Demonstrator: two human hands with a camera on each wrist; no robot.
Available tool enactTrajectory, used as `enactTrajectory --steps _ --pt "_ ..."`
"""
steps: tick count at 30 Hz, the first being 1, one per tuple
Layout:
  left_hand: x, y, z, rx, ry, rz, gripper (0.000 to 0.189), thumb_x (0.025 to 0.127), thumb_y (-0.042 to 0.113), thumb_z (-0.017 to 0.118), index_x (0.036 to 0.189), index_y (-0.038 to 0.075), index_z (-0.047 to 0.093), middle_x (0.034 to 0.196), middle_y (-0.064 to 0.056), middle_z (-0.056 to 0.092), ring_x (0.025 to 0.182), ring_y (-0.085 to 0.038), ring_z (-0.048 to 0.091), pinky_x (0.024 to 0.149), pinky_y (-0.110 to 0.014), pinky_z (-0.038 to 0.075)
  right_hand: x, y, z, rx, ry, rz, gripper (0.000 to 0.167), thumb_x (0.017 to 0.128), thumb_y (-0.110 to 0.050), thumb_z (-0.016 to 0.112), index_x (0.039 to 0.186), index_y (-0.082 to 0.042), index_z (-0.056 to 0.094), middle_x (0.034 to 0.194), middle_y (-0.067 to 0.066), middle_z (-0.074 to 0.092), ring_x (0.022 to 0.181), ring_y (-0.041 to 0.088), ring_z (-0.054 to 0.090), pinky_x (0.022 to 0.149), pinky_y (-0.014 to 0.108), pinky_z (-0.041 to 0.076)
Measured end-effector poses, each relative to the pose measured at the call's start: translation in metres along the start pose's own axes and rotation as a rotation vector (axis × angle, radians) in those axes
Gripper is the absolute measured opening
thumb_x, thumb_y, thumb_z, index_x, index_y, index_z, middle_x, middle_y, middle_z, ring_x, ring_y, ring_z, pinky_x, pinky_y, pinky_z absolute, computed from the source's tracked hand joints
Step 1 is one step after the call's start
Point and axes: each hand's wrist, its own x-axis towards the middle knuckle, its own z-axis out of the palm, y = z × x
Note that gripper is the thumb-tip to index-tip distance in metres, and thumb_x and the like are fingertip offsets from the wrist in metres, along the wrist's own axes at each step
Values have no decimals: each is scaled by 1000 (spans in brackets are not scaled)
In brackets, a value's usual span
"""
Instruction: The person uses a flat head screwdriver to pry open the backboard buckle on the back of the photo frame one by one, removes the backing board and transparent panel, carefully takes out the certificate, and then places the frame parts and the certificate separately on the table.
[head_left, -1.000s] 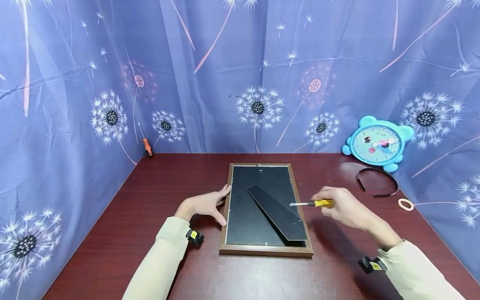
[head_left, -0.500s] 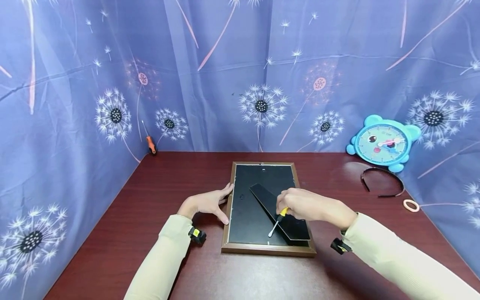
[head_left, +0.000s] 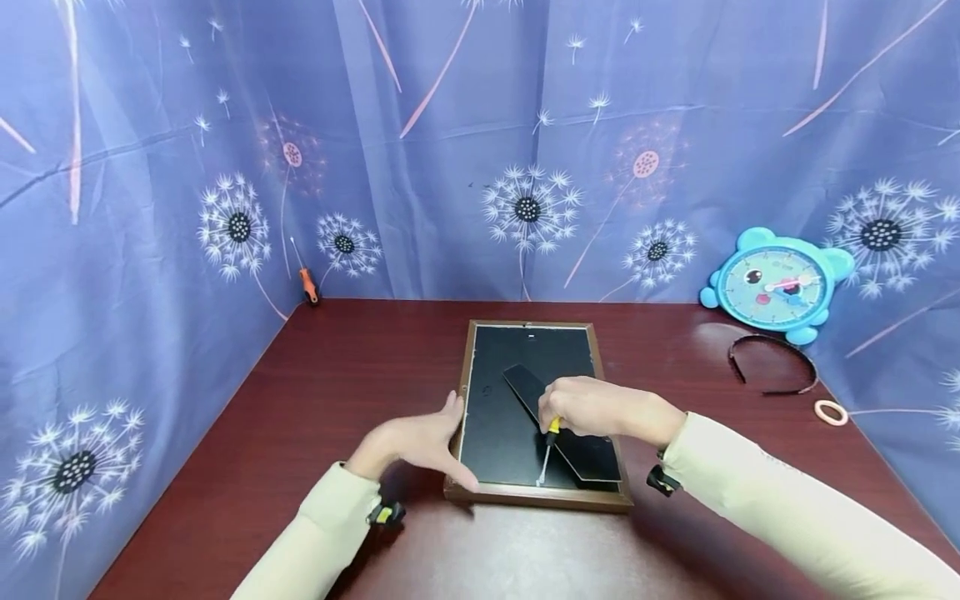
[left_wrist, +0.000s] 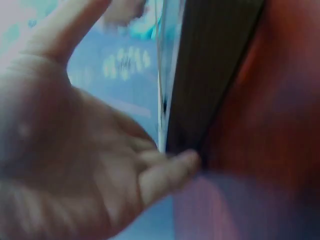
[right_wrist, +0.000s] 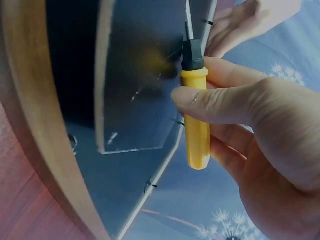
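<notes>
A brown wooden picture frame lies face down on the table, its black backing board showing. A black stand leg slants across the backing. My right hand holds a screwdriver by its yellow handle, thumb pressed on it in the right wrist view. The screwdriver's blade points down to the frame's lower inner edge, by a small pale tab. My left hand rests at the frame's left side, fingers spread, thumb by the lower left corner. The left wrist view is blurred.
An orange-handled screwdriver leans on the curtain at the back left corner. At the right stand a blue bear-shaped clock, a dark headband and a pale ring. A blue dandelion-print curtain surrounds the red-brown table.
My right hand has swung the screwdriver from beyond the frame's right side to its lower edge, blade turned downward. My left hand has slid down, its thumb now at the lower left corner.
</notes>
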Motion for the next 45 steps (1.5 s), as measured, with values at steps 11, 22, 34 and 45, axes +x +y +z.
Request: enactTrajectory --steps 11,22,34,45 --pt "-1 26 36 107 127 -122 134 69 52 89 154 -14 9 159 -35 8 148 -33 22 115 -41 29 6 2 2 6 -49 8 34 81 17 69 97 -10 82 94 -5 74 96 11 67 84 27 56" --pt "0 29 31 344 184 -122 135 62 70 83 152 -13 26 152 -25 39 136 -33 46 107 -43 41 10 2 8 -32 -21 -54 36 81 19 67 95 -11 82 92 -7 74 100 12 67 88 30 54" --pt "-4 35 27 467 204 -156 136 59 82 75 148 -13 36 134 -22 60 114 -31 63 89 -42 53 11 -20 -2 -284 35 -177 36 77 18 72 88 -15 82 84 -9 73 85 9 60 81 21 51" --pt "-6 33 24 461 206 -181 134 60 81 76 147 -13 37 130 -23 61 111 -34 64 87 -43 54 6 -67 -15 -808 25 -256 9 76 -21 89 79 -23 81 79 -10 70 75 13 50 78 23 42"
